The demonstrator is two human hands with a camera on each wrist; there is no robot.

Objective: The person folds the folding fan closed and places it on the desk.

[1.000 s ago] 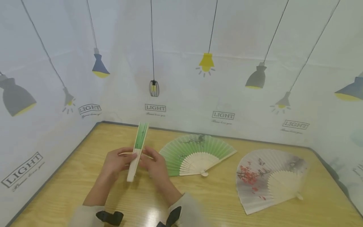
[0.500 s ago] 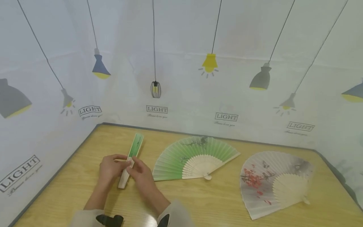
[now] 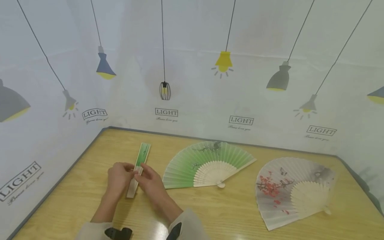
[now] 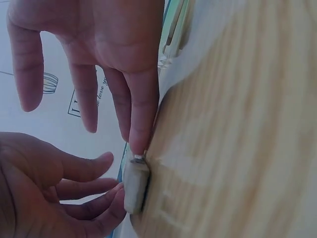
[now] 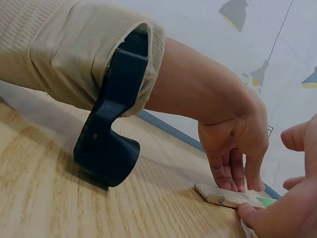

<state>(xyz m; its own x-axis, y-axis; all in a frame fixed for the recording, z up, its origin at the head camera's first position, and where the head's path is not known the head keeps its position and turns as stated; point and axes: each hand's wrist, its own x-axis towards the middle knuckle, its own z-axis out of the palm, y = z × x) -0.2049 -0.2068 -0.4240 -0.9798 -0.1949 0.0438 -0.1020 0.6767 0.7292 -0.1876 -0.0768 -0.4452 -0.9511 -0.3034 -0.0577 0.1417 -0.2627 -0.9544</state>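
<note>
A folded hand fan [image 3: 138,170] with pale ribs and a green leaf lies on the left part of the table, slanting away from me. My left hand [image 3: 118,176] holds its left edge near the middle with the fingertips. From the other side, my right hand [image 3: 151,180] holds the right edge, thumb and fingers bent at it. The left wrist view shows the fan's pale pivot end [image 4: 136,186] low over the wood, fingertips of both hands at it. In the right wrist view, the metal pivot [image 5: 222,201] shows near the right thumb.
An open green fan [image 3: 210,165] lies spread to the right of my hands. Further right is an open grey-white fan [image 3: 270,196] with red blossoms. A white sheet [image 3: 195,83] printed with lamps hangs behind the wooden table [image 3: 228,213].
The folded fan has come down from a raised, tilted position to lie on the table. Both hands have lowered with it and moved slightly left; the two open fans stay put.
</note>
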